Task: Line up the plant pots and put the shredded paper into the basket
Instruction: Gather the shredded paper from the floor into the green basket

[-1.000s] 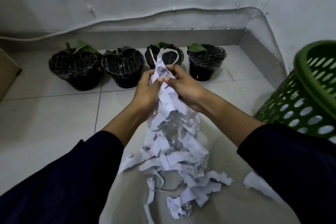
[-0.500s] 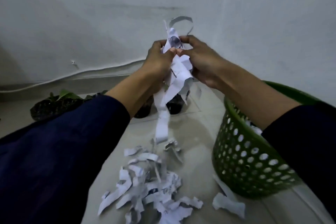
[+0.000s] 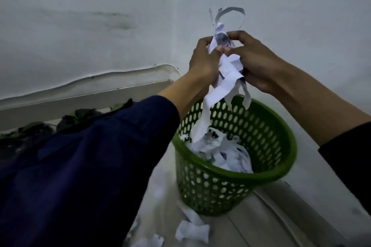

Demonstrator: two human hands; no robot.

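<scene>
A bunch of white shredded paper [image 3: 226, 70] is pinched between my left hand [image 3: 202, 64] and my right hand [image 3: 255, 60], held above the green perforated basket [image 3: 281, 156]. Long strips hang from the bunch down into the basket, where a heap of shredded paper [image 3: 222, 152] lies. A few loose scraps [image 3: 190, 230] rest on the floor in front of the basket. The black plant pots [image 3: 26, 134] with green leaves stand by the wall at the left, mostly hidden behind my dark blue left sleeve.
The basket stands in the corner where two white walls meet. A grey skirting ledge [image 3: 80, 102] runs along the back wall behind the pots. The floor is pale tile.
Both hands have carried the paper bunch to the right, from beside the basket to over it. The hanging strips now reach into the basket, and the floor pile is mostly out of view.
</scene>
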